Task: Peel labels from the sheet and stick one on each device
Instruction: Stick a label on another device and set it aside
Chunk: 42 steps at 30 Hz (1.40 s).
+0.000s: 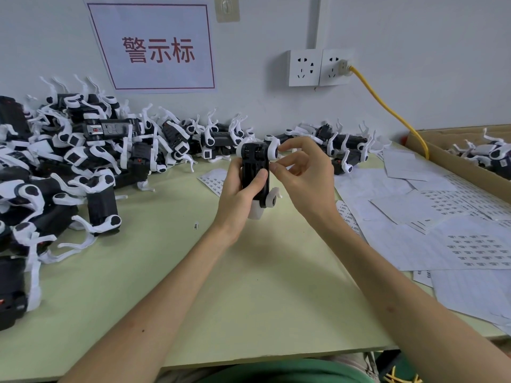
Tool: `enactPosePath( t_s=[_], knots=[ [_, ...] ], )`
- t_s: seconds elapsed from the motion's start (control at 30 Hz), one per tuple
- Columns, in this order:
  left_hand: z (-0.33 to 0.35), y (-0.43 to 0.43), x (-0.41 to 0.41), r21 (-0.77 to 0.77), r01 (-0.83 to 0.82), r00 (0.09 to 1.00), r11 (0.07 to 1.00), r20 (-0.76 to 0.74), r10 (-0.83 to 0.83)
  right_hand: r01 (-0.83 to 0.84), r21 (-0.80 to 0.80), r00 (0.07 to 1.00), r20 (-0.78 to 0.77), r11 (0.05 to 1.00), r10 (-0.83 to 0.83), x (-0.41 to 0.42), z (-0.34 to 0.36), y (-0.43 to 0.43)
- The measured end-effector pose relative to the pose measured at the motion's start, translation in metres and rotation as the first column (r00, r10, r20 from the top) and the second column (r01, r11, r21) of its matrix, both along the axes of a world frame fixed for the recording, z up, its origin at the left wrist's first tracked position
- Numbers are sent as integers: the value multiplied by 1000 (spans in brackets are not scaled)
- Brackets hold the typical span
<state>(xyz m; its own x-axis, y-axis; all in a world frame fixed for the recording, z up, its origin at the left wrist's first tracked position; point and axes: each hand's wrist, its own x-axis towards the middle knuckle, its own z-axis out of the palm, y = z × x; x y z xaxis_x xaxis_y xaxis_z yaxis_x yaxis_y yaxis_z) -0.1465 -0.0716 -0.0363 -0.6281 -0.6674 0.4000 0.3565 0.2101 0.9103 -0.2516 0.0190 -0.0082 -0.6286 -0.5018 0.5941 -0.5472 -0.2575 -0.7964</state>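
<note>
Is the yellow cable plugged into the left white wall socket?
No, the yellow cable is plugged into the right white wall socket.

single head cam, wide-angle, looking forward and down over the surface (249,286) toward the wall (414,37), hands close.

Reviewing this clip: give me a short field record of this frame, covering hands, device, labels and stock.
left hand: grips held device upright above the table
right hand: index and thumb pinch its upper right corner
label in fingers: cannot tell
label sheets: spread at right
loose label: on table, near left wrist
device pile: left and along wall
box: far right, holds more devices
</note>
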Motion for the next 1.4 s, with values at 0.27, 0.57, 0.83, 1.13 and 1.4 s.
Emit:
enactPosePath(
  t_s=[0.27, 0.57, 0.83, 1.13, 1.4],
  knots=[
    [2, 2, 1, 21, 5, 1000, 1000, -12, -5, -18, 0, 1000, 6, 1000, 18, -1, 1, 1],
    [5, -1, -1, 114, 6, 1000, 993, -7, -6, -57, -33, 998, 1, 998, 57, -1, 3, 0],
    [5, -2, 0, 112, -4, 1000, 994, -2, 4, -48, -30, 999, -24, 998, 47, 0, 2, 0],
    [3, 0, 1, 34, 4, 1000, 999, -26, -3, -25, -14, 999, -25, 1000, 25, 0, 2, 1],
    [3, 2, 2, -14, -18, 1000, 1000, -13, 18, -31, 1, 1000, -6, 1000, 31, 2, 3, 2]
  ],
)
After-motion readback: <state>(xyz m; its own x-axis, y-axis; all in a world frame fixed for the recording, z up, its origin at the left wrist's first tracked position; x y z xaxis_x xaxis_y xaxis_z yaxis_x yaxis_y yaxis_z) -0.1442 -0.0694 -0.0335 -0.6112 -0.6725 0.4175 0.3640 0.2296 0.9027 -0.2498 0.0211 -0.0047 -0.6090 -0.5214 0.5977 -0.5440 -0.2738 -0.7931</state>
